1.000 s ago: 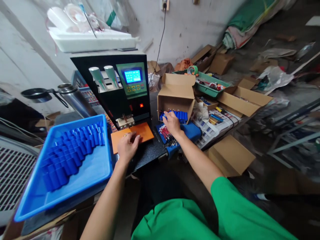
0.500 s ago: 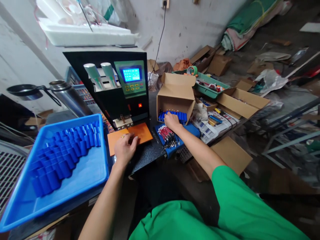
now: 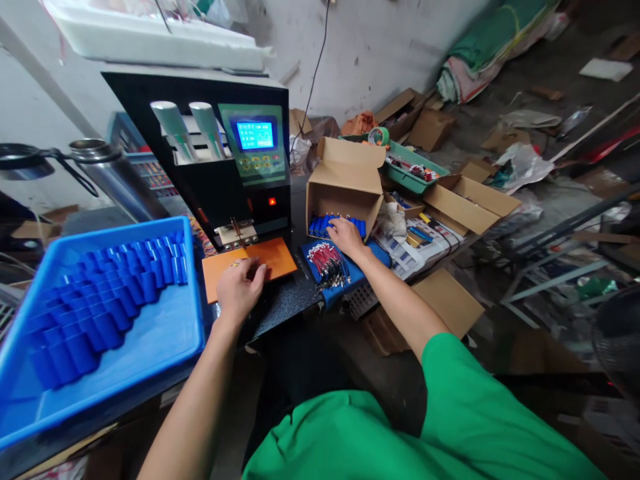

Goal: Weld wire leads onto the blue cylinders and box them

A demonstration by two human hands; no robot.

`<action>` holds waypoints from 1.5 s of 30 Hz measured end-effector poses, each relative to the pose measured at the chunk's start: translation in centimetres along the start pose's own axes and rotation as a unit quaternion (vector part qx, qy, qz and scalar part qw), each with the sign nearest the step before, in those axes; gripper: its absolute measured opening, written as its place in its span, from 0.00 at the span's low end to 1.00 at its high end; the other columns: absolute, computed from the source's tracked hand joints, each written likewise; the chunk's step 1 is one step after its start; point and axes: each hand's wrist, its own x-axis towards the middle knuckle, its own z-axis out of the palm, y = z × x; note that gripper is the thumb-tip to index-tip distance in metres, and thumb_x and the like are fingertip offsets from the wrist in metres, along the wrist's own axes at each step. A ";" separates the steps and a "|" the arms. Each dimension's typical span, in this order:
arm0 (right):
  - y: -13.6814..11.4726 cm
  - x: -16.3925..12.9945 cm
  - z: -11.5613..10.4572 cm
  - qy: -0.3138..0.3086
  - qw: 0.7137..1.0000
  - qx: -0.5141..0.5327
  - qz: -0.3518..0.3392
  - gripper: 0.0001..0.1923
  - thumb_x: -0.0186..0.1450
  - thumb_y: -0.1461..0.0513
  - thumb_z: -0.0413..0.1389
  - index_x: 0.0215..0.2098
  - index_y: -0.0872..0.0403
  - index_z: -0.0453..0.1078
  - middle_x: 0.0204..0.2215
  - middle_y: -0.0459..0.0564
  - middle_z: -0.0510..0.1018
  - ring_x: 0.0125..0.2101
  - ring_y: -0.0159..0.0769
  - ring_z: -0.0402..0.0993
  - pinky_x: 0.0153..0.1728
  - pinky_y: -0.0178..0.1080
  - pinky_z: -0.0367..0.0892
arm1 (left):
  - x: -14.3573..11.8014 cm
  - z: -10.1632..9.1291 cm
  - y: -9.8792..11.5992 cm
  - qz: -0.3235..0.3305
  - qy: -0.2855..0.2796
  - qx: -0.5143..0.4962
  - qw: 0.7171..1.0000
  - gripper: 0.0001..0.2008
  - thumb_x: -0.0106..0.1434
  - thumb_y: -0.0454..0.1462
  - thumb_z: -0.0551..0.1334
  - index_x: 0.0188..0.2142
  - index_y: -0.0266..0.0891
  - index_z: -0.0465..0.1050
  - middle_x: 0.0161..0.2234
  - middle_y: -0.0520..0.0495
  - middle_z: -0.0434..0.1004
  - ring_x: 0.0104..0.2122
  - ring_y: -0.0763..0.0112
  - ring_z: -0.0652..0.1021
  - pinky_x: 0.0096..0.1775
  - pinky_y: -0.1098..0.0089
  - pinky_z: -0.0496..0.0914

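Got left hand (image 3: 241,287) half-curled over the orange board (image 3: 280,257), can't tell if holding anything. Got right hand (image 3: 346,235) at blue cylinders (image 3: 319,225) inside the cardboard box (image 3: 345,180), can't tell there either

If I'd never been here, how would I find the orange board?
Look for the big black machine with a glowing blue screen. At its foot, partly under the left hand, lies the board. It's flat and orange, unlike the blue tray and the red-and-black wires on either side.
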 end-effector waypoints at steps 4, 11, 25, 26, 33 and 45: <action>1.6 -1.5 0.6 -0.044 0.995 0.031 0.089 0.13 0.70 0.62 0.54 0.38 0.57 0.80 0.37 0.56 0.84 0.41 0.42 0.80 0.42 0.35 0.67 | 0.1 0.1 -0.1 0.003 0.003 0.005 1.000 0.19 0.67 0.49 0.57 0.44 0.39 0.78 0.39 0.41 0.81 0.40 0.56 0.79 0.41 0.62 0.68; 2.8 -2.4 2.7 -0.092 0.980 0.045 0.168 0.10 0.66 0.63 0.57 0.33 0.55 0.81 0.36 0.57 0.85 0.40 0.41 0.82 0.38 0.33 0.65 | 0.2 -0.1 0.1 -0.002 0.009 0.011 1.000 0.19 0.66 0.50 0.57 0.43 0.39 0.78 0.38 0.41 0.81 0.39 0.56 0.79 0.40 0.62 0.68; 2.7 -2.5 3.1 -0.101 0.975 0.078 0.180 0.08 0.65 0.62 0.59 0.32 0.54 0.81 0.36 0.55 0.85 0.40 0.39 0.82 0.38 0.32 0.66 | 0.4 -0.1 0.2 -0.011 0.006 0.004 1.000 0.19 0.65 0.50 0.57 0.43 0.39 0.78 0.38 0.41 0.82 0.39 0.56 0.79 0.39 0.62 0.68; 2.6 -2.5 3.0 -0.108 0.975 0.077 0.179 0.08 0.64 0.62 0.59 0.32 0.54 0.81 0.35 0.55 0.85 0.40 0.39 0.81 0.37 0.31 0.66 | 0.4 -0.1 0.2 -0.011 0.005 0.006 1.000 0.19 0.65 0.50 0.57 0.43 0.39 0.78 0.38 0.41 0.81 0.39 0.56 0.79 0.39 0.62 0.68; 2.1 -2.3 2.6 -0.137 0.975 0.051 0.170 0.08 0.63 0.64 0.58 0.32 0.56 0.81 0.32 0.56 0.84 0.37 0.39 0.80 0.35 0.31 0.63 | 0.3 0.0 0.1 -0.008 0.004 0.014 1.000 0.19 0.66 0.50 0.57 0.44 0.39 0.78 0.39 0.41 0.82 0.40 0.55 0.79 0.40 0.62 0.68; 2.6 -2.3 2.6 -0.149 0.975 0.084 0.143 0.13 0.61 0.64 0.55 0.19 0.57 0.72 0.16 0.45 0.69 0.22 0.30 0.66 0.25 0.33 0.53 | 0.3 -0.1 0.0 -0.010 -0.001 0.022 1.000 0.20 0.66 0.50 0.56 0.44 0.39 0.78 0.40 0.40 0.82 0.40 0.55 0.79 0.41 0.62 0.68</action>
